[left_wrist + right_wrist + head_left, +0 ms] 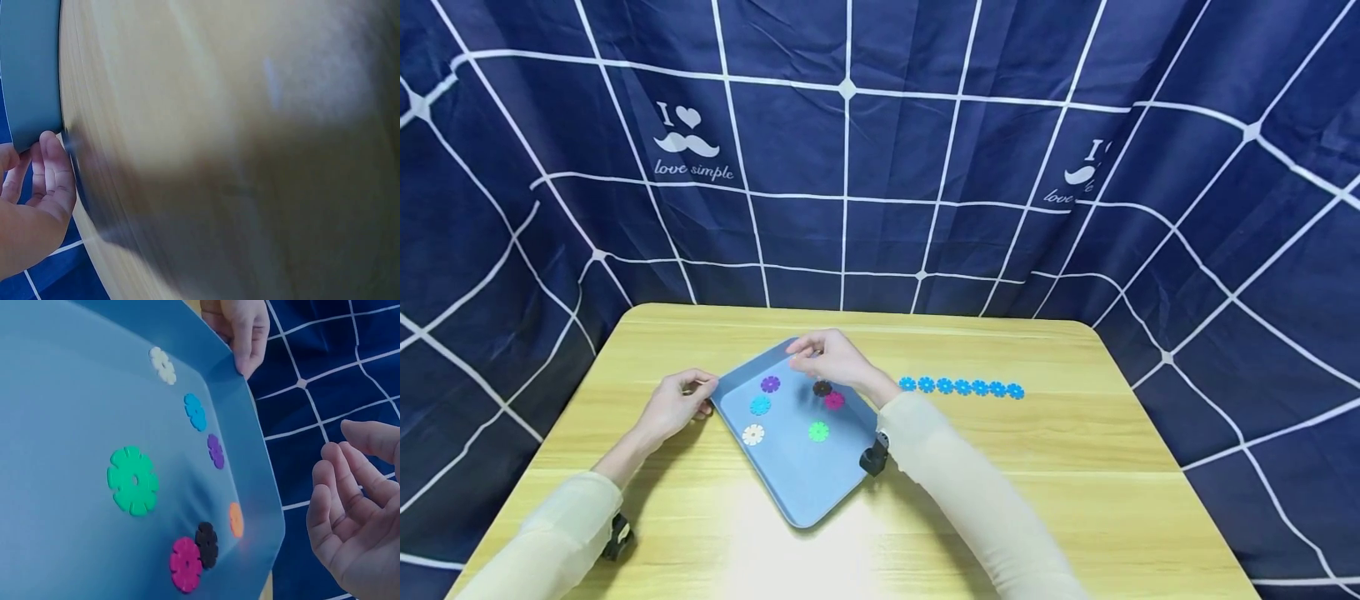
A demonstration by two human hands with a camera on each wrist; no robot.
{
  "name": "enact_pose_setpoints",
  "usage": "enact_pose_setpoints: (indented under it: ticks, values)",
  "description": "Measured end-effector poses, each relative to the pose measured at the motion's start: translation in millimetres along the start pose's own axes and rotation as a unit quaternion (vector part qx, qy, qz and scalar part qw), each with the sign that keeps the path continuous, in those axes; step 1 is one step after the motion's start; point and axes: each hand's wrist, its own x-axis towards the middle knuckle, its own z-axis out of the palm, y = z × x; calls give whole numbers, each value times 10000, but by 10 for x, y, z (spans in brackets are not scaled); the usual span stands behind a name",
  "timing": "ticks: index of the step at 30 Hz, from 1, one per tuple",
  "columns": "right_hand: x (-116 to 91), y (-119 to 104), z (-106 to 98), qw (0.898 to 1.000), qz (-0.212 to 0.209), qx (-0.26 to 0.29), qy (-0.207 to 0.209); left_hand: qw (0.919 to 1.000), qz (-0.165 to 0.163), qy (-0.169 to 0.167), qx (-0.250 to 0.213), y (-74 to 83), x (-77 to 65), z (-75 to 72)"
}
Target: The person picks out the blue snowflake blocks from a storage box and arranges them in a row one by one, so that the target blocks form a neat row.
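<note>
A blue-grey rectangular tray (808, 483) stands at an angle on the table. My left hand (672, 407) pinches its left corner between thumb and fingers. Above the tray's far part hovers my right hand (841, 362), fingers loosely bent; the right wrist view shows nothing between them. Notched flower-shaped plastic discs lie in the tray: a white disc (753, 434), a light blue disc (761, 405), a purple disc (771, 384) and a green disc (817, 432). A black disc (207, 545) touches a pink disc (186, 565). An orange disc (236, 520) is hidden in the head view.
To the right of the tray, a straight row of several blue flower discs (962, 387) lies on the wooden table (1075, 483). Behind the table hangs a dark blue curtain (895, 142) with white grid lines.
</note>
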Motion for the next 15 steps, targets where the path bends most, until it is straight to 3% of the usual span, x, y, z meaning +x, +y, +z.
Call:
enact_pose_setpoints:
  ticks: [15]
  values:
    - [176, 116, 307, 9993, 267, -160, -220, 10000, -6, 1, 67, -31, 5, 20]
